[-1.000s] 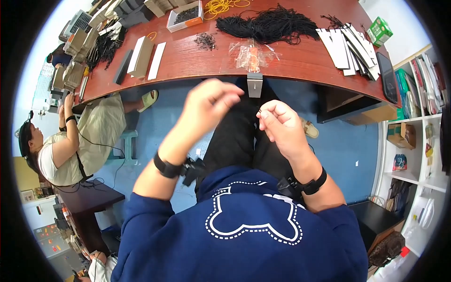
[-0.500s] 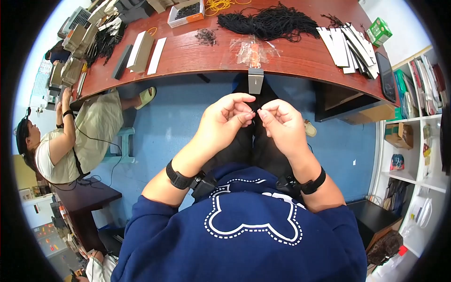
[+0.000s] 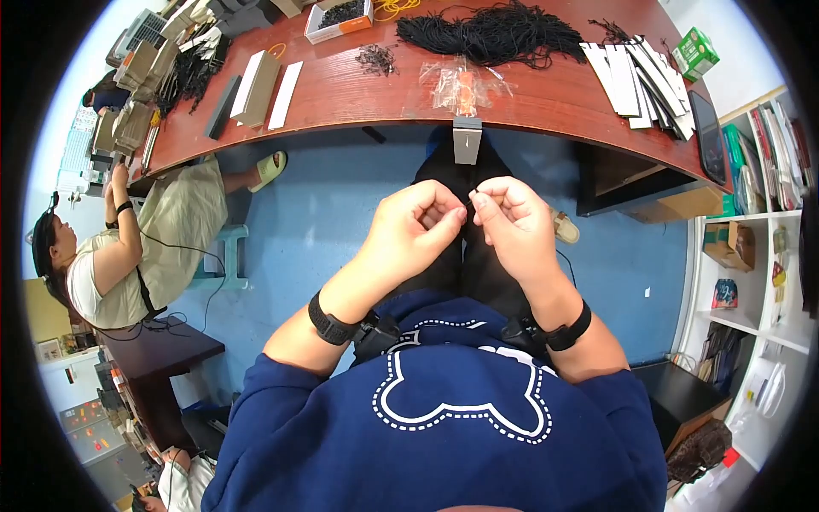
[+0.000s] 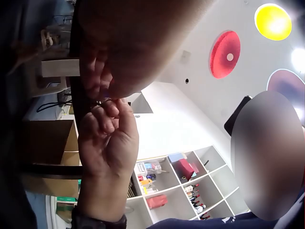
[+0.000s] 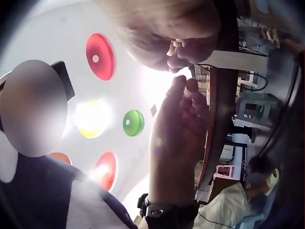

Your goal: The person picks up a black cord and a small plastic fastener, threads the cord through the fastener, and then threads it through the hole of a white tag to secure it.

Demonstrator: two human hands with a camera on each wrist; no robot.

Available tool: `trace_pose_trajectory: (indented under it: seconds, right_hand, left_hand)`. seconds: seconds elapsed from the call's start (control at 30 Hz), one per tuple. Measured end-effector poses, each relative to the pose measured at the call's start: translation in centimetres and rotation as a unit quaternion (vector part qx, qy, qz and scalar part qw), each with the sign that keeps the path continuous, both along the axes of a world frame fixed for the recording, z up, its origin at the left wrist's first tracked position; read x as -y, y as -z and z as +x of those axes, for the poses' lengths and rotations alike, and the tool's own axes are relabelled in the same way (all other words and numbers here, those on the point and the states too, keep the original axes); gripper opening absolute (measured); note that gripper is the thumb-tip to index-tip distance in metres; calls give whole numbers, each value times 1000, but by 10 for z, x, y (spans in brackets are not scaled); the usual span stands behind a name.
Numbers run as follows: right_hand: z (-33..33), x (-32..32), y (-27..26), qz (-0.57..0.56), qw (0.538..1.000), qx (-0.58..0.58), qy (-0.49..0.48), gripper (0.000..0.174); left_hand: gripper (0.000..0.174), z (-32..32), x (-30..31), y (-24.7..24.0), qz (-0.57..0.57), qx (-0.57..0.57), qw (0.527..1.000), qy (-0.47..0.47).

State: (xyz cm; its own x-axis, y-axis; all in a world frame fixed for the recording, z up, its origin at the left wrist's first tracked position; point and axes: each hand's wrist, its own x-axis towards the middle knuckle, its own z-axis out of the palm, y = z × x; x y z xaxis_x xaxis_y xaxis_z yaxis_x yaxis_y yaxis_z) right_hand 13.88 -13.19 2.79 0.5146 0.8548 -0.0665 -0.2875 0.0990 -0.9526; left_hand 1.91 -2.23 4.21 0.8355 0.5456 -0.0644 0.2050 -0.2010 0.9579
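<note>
In the head view both hands meet over the person's lap, fingertips nearly touching. The right hand (image 3: 518, 224) pinches a small thin black piece (image 3: 472, 195) between thumb and index finger. From the other side the left hand (image 3: 414, 229) holds its thumb and index fingertips together at that piece, most of which the fingers hide. Both wrist views show the left hand (image 5: 178, 102) and right hand (image 4: 108, 138) tip to tip. Just beyond them a narrow grey box (image 3: 466, 143) juts from the table's front edge.
On the red-brown table (image 3: 341, 98) lie a black cord bundle (image 3: 503, 36), white strips (image 3: 618, 81), clear plastic bags (image 3: 448, 90), a small dark heap (image 3: 375, 59) and an open box (image 3: 341, 27). Another person (image 3: 107, 269) sits at the left. Shelves (image 3: 755, 282) stand right.
The left hand came in from farther forward and left to meet the right hand, its thumb and index finger closing together. The right hand has stayed nearly in place.
</note>
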Motion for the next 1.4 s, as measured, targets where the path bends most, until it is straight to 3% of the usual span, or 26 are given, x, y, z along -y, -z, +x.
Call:
trace_pose_trajectory:
  seconds: [0.07, 0.23, 0.7, 0.87, 0.97, 1.03, 1.07, 1.3, 1.4]
  right_hand:
    - [-3, -2, -1, 14, 995, 69, 70, 7]
    - [-4, 0, 10, 13, 997, 64, 42, 8]
    - [-6, -2, 8, -18, 995, 86, 43, 7]
    - [-5, -2, 2, -38, 998, 38, 36, 2]
    - [-2, 0, 5, -24, 999, 38, 21, 1]
    - [-3, 0, 4, -16, 1000, 24, 9, 1]
    - [-4, 0, 3, -9, 1000, 11, -2, 1]
    - [-3, 1, 4, -11, 1000, 18, -14, 3]
    - [-1, 0, 3, 2, 1000, -7, -18, 2]
  left_hand:
    - [9, 0, 0, 0, 0, 11, 1000, -22]
    - [6, 4, 4, -5, 117, 28, 990, -74]
    - [8, 4, 4, -2, 294, 54, 953, -44]
    - [10, 1, -2, -6, 344, 68, 937, -8]
    - [9, 0, -3, -6, 280, 54, 958, 11]
    - [10, 2, -2, -5, -20, 54, 998, -31]
    - [12, 1, -2, -3, -51, 62, 997, -16]
    - [9, 0, -11, 5, 71, 24, 997, 11]
    - [13, 3, -9, 4, -98, 101, 989, -53]
